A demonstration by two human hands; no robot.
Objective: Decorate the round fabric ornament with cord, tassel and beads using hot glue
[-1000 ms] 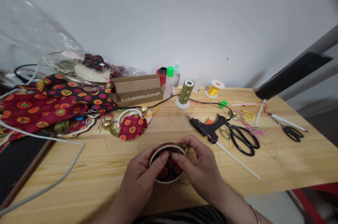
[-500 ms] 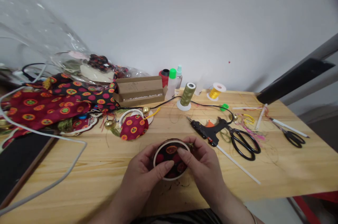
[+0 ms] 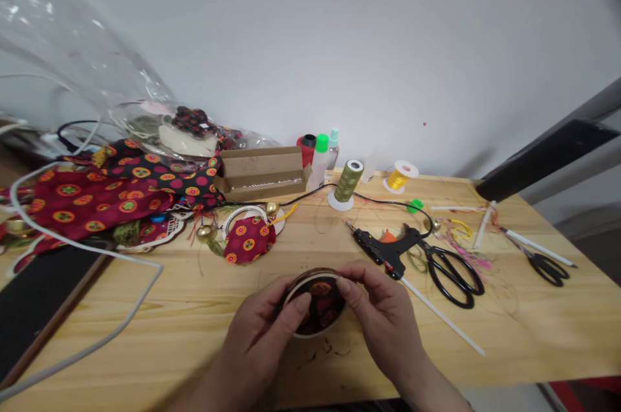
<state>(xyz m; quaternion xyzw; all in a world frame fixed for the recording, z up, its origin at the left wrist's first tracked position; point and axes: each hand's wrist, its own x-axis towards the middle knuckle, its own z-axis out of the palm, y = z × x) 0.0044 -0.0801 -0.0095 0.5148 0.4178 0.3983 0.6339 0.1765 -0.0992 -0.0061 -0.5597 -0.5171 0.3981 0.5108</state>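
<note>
Between my two hands is a round hoop with a pale rim and dark, flower-patterned fabric inside it. My left hand grips its left side, the thumb lying over the rim onto the fabric. At the upper right of the rim, my right hand pinches the hoop with its thumb on the edge. The hoop tilts towards me above the table, and its underside is hidden. Ahead and to the left lies a maroon flowered fabric piece beside white rings. A black glue gun lies beyond my right hand.
Black-handled scissors and a white glue stick lie to the right. An olive thread spool, a cardboard box and a yellow thread spool stand behind. Patterned fabric and a white cable occupy the left.
My left thumb has slid from the middle of the fabric towards the rim, and my right thumb has moved onto the rim. The hoop is tipped further. The view has shifted slightly.
</note>
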